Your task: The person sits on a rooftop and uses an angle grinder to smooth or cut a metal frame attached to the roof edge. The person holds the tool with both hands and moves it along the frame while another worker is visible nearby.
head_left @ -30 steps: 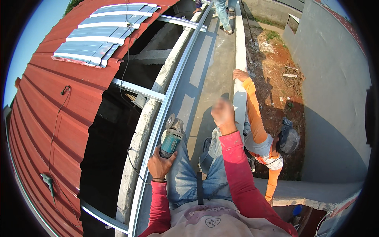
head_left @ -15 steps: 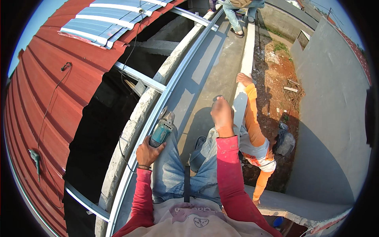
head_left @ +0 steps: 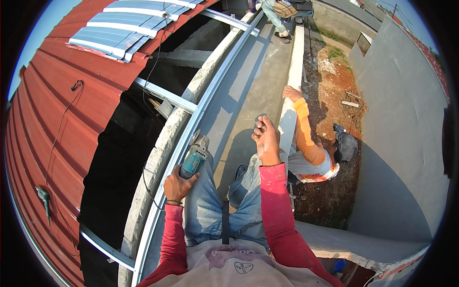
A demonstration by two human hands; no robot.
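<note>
My left hand (head_left: pixel 177 185) is wrapped round the body of a teal and grey angle grinder (head_left: pixel 193 160). The grinder's disc (head_left: pixel 194 137) points forward, close beside the long silver metal channel (head_left: pixel 210 103) on the wall's edge. My right hand (head_left: pixel 267 138) is raised in front of me over the concrete gutter floor, its fingers curled in. A small dark patch shows at its fingertips, and I cannot tell whether anything is inside the fingers.
Left lie red roofing sheets (head_left: pixel 62 119), a second teal power tool (head_left: pixel 43 197) with its cord, and a dark opening crossed by metal beams (head_left: pixel 165 93). A co-worker in orange sleeves (head_left: pixel 308 136) grips the gutter's right ledge (head_left: pixel 288 119). Another person (head_left: pixel 277 16) is ahead.
My right hand has turned, so its curled fingertips now show. The orange-sleeved co-worker has shifted, and their lower arm has gone out of sight. My left hand keeps the grinder in place.
</note>
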